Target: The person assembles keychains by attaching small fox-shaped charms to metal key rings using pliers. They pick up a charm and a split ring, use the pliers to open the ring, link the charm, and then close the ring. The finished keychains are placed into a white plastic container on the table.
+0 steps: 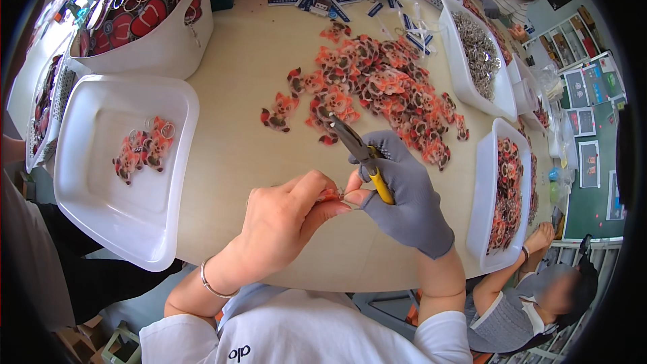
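My left hand [283, 219], bare with a bracelet at the wrist, pinches a small red-orange charm [328, 195] above the table's near part. My right hand [411, 195] wears a grey glove with bare thumb and index fingertips. Its palm and fingers wrap round pliers [369, 156] with yellow-and-black handles, jaws pointing up and left. The right thumb and index tip meet at a tiny metal piece [342, 195] beside the charm; its exact form is too small to tell. Beyond both hands spreads a pile of flat red, orange and dark animal-shaped charms [384, 84].
At left, a white tray [185, 118] holds several charms with rings, below a bin [195, 47] of red keychains. On the right stand a tray of metal rings [475, 50] and a tray of charms [509, 189]. Two people sit on the right side; another stands at left.
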`<control>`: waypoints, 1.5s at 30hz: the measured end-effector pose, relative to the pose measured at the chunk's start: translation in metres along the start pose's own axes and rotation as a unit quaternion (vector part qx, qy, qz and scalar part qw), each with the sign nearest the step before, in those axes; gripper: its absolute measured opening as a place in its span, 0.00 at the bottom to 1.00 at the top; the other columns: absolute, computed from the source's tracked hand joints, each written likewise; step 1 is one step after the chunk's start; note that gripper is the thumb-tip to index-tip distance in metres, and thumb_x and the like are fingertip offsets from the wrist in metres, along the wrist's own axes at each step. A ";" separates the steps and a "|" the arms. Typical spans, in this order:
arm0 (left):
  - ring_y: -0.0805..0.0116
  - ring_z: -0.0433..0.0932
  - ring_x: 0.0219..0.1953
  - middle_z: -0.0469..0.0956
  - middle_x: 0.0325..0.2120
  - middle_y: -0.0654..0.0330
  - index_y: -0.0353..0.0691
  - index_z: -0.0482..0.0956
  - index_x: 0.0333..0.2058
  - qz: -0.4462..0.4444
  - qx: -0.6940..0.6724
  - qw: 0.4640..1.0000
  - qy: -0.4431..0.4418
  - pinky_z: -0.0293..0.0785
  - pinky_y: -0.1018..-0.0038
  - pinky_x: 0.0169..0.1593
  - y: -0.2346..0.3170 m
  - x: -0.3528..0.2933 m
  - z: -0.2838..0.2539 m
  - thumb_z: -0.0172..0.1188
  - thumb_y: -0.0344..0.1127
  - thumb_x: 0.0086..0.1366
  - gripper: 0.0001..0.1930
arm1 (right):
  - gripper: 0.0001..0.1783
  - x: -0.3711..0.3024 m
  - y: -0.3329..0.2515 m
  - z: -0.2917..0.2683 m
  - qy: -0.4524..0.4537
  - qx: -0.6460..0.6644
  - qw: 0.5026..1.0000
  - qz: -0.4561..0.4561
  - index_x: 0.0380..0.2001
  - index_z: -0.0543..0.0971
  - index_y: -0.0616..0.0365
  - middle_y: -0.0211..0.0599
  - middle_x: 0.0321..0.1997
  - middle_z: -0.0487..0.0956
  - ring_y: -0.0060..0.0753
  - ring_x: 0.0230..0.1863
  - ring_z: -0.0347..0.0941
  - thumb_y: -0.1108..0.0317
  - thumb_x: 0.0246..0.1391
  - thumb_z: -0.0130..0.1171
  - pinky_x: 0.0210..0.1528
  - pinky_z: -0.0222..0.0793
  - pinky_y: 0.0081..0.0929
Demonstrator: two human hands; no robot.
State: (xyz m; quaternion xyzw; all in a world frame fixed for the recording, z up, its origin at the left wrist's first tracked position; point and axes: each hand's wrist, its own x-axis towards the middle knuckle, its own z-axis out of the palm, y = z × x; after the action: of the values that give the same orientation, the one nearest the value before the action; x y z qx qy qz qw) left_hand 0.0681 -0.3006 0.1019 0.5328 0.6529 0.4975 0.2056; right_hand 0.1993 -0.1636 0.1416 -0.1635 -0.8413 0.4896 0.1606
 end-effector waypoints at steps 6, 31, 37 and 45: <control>0.59 0.75 0.19 0.76 0.19 0.60 0.42 0.72 0.30 0.024 0.025 0.999 -0.013 0.68 0.69 0.21 -0.001 0.003 -0.003 0.65 0.36 0.58 0.10 | 0.06 0.002 -0.002 -0.004 -0.022 -0.017 1.000 0.002 0.27 0.77 0.64 0.44 0.43 0.70 0.37 0.42 0.72 0.77 0.44 0.64 0.43 0.68 0.30; 0.65 0.76 0.20 0.79 0.23 0.57 0.35 0.80 0.29 0.054 -0.046 0.995 0.069 0.69 0.74 0.22 -0.010 0.010 -0.012 0.64 0.22 0.54 0.04 | 0.05 0.009 0.000 0.024 0.054 0.080 0.992 0.086 0.27 0.75 0.62 0.39 0.38 0.70 0.31 0.34 0.69 0.75 0.47 0.61 0.35 0.65 0.27; 0.69 0.78 0.22 0.79 0.24 0.56 0.32 0.80 0.29 0.040 -0.021 0.995 0.083 0.71 0.78 0.25 -0.013 0.000 -0.025 0.64 0.18 0.52 0.06 | 0.09 0.006 0.007 0.049 0.140 -0.066 0.986 -0.058 0.29 0.77 0.59 0.42 0.40 0.71 0.44 0.41 0.68 0.72 0.42 0.65 0.40 0.65 0.36; 0.74 0.74 0.21 0.78 0.22 0.57 0.30 0.80 0.27 -0.011 -0.038 0.969 0.244 0.69 0.81 0.25 -0.039 -0.017 -0.040 0.64 0.19 0.53 0.03 | 0.17 -0.010 0.038 0.085 -0.022 -0.244 0.969 -0.015 0.32 0.76 0.57 0.42 0.44 0.69 0.45 0.45 0.65 0.66 0.37 0.69 0.45 0.61 0.40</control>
State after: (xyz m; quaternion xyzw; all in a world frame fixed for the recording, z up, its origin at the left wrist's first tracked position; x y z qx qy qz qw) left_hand 0.0229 -0.3306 0.0799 0.3798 0.6700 0.6344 0.0659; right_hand 0.1762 -0.2153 0.0678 -0.1743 -0.9409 0.2708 0.1047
